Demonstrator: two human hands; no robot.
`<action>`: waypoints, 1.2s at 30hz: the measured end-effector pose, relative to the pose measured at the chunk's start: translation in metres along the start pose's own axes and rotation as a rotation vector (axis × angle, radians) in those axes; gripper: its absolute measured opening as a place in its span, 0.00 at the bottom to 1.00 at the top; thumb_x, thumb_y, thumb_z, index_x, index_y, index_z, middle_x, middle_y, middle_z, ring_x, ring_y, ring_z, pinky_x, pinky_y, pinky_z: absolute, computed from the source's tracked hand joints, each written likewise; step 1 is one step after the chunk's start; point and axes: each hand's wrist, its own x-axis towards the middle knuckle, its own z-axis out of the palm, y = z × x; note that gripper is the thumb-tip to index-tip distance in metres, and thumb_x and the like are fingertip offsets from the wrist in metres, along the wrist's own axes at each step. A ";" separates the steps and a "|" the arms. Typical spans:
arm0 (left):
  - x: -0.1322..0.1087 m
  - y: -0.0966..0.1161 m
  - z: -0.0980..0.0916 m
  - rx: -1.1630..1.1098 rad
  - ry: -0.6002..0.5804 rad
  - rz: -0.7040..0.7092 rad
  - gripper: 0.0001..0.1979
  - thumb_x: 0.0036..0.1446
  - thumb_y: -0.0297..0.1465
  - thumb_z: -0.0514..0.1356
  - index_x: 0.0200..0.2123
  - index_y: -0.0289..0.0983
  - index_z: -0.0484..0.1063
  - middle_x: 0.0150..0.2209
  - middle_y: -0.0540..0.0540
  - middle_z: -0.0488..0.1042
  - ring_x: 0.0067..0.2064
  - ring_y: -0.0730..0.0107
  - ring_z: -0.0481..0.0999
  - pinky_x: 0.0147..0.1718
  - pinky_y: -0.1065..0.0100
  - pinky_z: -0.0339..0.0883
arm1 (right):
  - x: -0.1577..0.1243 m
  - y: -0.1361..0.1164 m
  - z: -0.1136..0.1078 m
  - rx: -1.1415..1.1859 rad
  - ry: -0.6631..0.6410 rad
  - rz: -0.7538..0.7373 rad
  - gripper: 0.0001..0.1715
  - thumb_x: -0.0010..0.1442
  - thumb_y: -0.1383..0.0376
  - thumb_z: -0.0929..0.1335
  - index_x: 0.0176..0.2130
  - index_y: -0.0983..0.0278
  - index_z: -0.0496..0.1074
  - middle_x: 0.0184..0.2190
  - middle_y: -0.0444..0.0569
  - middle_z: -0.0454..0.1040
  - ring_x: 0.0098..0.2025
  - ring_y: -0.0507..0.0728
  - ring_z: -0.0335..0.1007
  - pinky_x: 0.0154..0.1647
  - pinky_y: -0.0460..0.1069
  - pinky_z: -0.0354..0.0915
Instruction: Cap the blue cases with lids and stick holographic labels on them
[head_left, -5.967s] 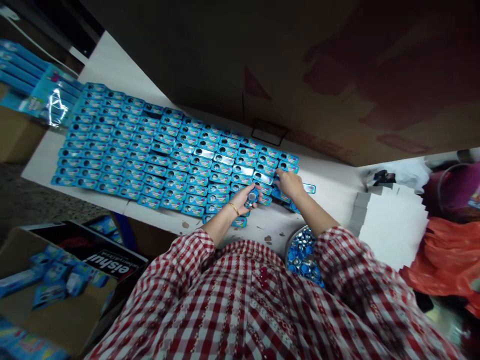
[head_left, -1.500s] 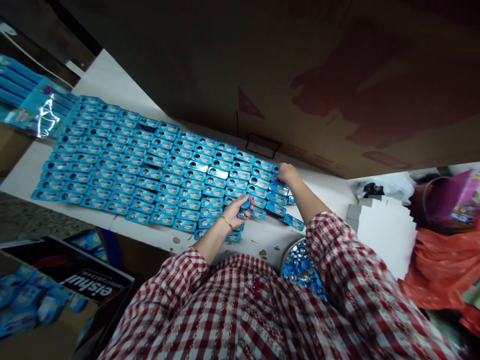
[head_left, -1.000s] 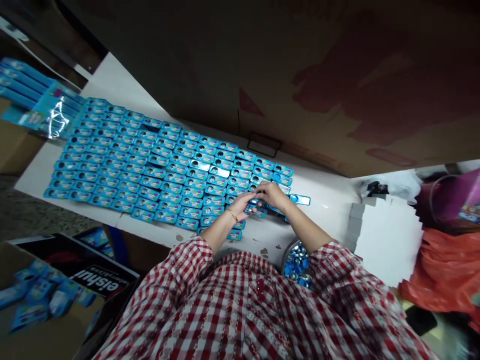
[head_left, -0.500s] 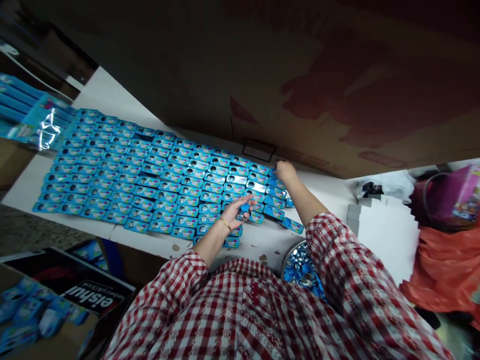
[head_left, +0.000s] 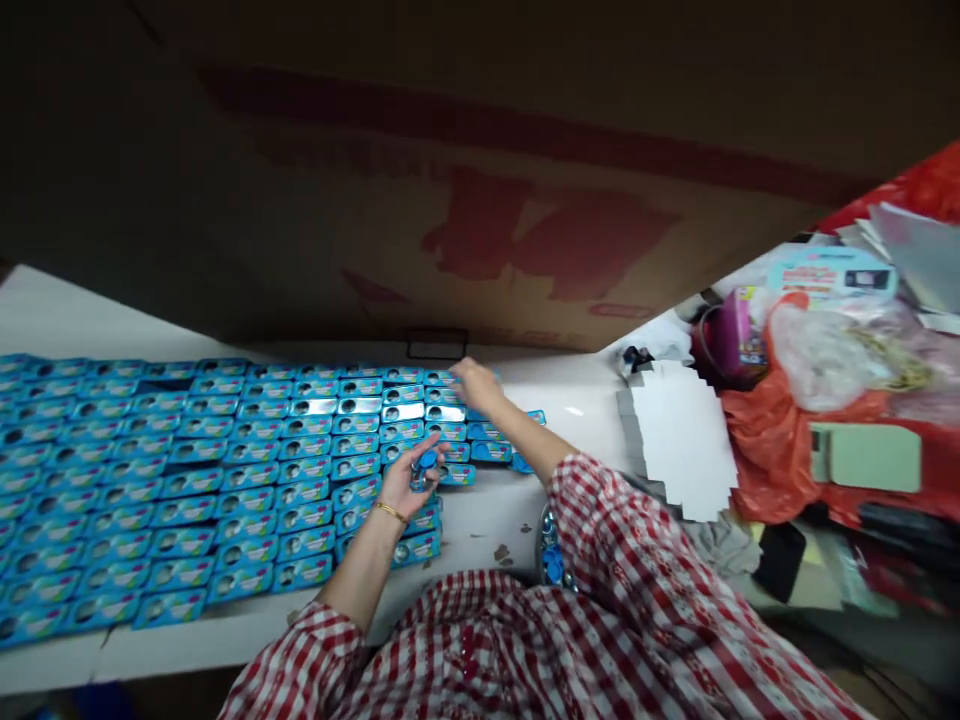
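My left hand (head_left: pixel 409 478), palm up with fingers curled, holds several small round blue and silver discs (head_left: pixel 427 460) above the rows. Under and beside it lie many flat blue packs (head_left: pixel 304 505) in close rows, most with a round spot at one end. My right hand (head_left: pixel 478 387) is at the far right end of the rows, fingers bent down together at a pack by the carton; what they hold, if anything, is hidden. By my right sleeve stands a round metal bowl (head_left: pixel 541 545) of loose blue and silver discs, partly covered by the sleeve.
A large brown carton (head_left: pixel 337 200) walls off the back of the white table (head_left: pixel 495 510). On the right are stacked white cards (head_left: pixel 682 440), red plastic bags (head_left: pixel 772 480), a pale green box (head_left: pixel 866 457) and a dark phone-like slab (head_left: pixel 780 560).
The view has swung right, so the packs sit further left and more of the right-hand clutter shows. My left hand still holds discs; my right hand stays at the far end of the rows.
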 end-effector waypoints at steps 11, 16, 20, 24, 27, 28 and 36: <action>-0.002 -0.031 0.029 0.161 0.065 0.108 0.06 0.59 0.26 0.50 0.34 0.33 0.66 0.25 0.45 0.72 0.23 0.74 0.72 0.12 0.79 0.57 | -0.065 0.004 0.029 0.523 -0.088 -0.201 0.06 0.52 0.68 0.69 0.34 0.62 0.76 0.32 0.44 0.77 0.39 0.53 0.71 0.35 0.43 0.60; -0.011 -0.023 0.007 0.076 0.054 0.103 0.08 0.58 0.26 0.52 0.38 0.30 0.69 0.34 0.38 0.74 0.24 0.77 0.72 0.14 0.81 0.58 | -0.058 0.040 0.031 1.106 0.048 0.059 0.15 0.50 0.57 0.70 0.22 0.66 0.71 0.16 0.40 0.67 0.21 0.49 0.64 0.26 0.44 0.60; -0.017 -0.017 -0.015 -0.002 0.098 0.132 0.07 0.57 0.26 0.54 0.37 0.31 0.70 0.33 0.40 0.74 0.24 0.78 0.71 0.14 0.81 0.57 | -0.027 0.051 0.041 1.217 0.109 0.275 0.13 0.43 0.62 0.72 0.19 0.66 0.66 0.14 0.38 0.63 0.18 0.47 0.58 0.23 0.43 0.58; -0.024 -0.009 -0.031 -0.038 0.092 0.172 0.08 0.57 0.26 0.54 0.38 0.31 0.71 0.32 0.41 0.73 0.24 0.78 0.71 0.14 0.81 0.57 | 0.012 0.039 0.036 1.048 0.176 0.264 0.04 0.46 0.71 0.68 0.28 0.67 0.71 0.21 0.41 0.70 0.23 0.48 0.65 0.28 0.43 0.63; -0.029 0.000 -0.040 -0.076 0.078 0.190 0.08 0.57 0.26 0.54 0.38 0.31 0.71 0.31 0.42 0.73 0.24 0.78 0.70 0.14 0.81 0.57 | 0.039 0.024 0.023 0.695 0.178 0.167 0.12 0.46 0.74 0.68 0.34 0.66 0.75 0.30 0.43 0.75 0.32 0.50 0.69 0.36 0.44 0.65; -0.031 0.003 -0.042 -0.099 0.068 0.192 0.08 0.57 0.26 0.53 0.38 0.31 0.71 0.31 0.42 0.73 0.24 0.78 0.70 0.14 0.81 0.57 | 0.046 0.019 0.019 0.571 0.163 0.132 0.11 0.47 0.74 0.68 0.34 0.65 0.75 0.31 0.44 0.76 0.34 0.51 0.70 0.38 0.45 0.65; -0.035 0.017 -0.048 -0.346 0.006 0.120 0.11 0.60 0.28 0.49 0.39 0.32 0.70 0.31 0.43 0.72 0.26 0.78 0.71 0.16 0.81 0.60 | 0.082 -0.032 0.018 -0.135 -0.083 0.092 0.17 0.53 0.70 0.68 0.44 0.62 0.74 0.45 0.56 0.74 0.47 0.60 0.71 0.43 0.49 0.65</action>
